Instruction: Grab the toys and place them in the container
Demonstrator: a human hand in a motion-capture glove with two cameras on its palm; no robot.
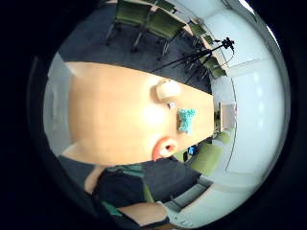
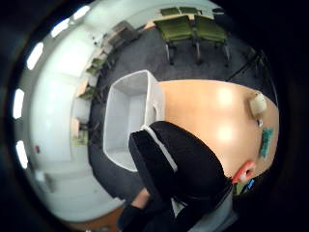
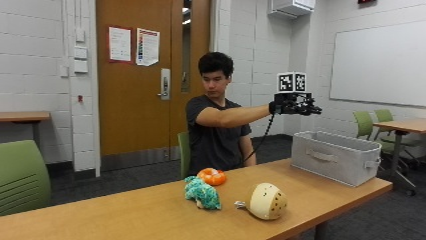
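A person sits behind a wooden desk (image 3: 319,200) with the right arm stretched out level, and the gloved right hand (image 3: 294,106) hangs in the air above the grey fabric container (image 3: 336,156), well clear of its rim. Nothing shows in the hand; whether its fingers are spread or curled cannot be told from these views. The container stands on the desk's end, open side up, with a strap handle on the wall facing the camera, and from the thumb side palm view its inside looks bare.

Three toys lie on the desk, well apart from the container. Nearest the container is a cream, egg-shaped plush toy (image 3: 267,201) with small dots on its face, close to the desk's front edge. Just beside that, farther from the container, lies a teal plush toy (image 3: 202,193). Behind the teal one, towards the person and almost touching it, sits an orange pumpkin-like toy (image 3: 212,176).

Beyond the container stand green chairs (image 3: 373,125) and another table.
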